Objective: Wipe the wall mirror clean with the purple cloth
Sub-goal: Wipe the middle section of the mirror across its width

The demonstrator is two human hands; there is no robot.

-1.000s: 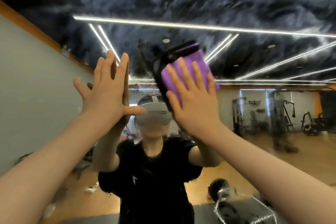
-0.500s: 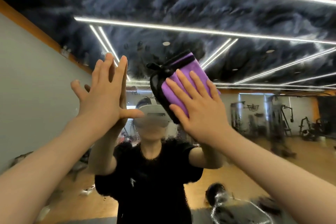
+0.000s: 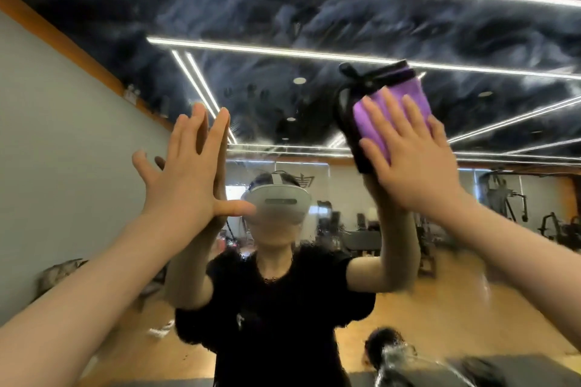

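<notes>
My right hand presses the purple cloth flat on the mirror, up high, fingers straight. Left hand rests flat on the glass, holding nothing. Smears everywhere, gym machines reflected behind.

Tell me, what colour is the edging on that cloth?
Black, round the purple cloth; the head view shows it best.
</notes>
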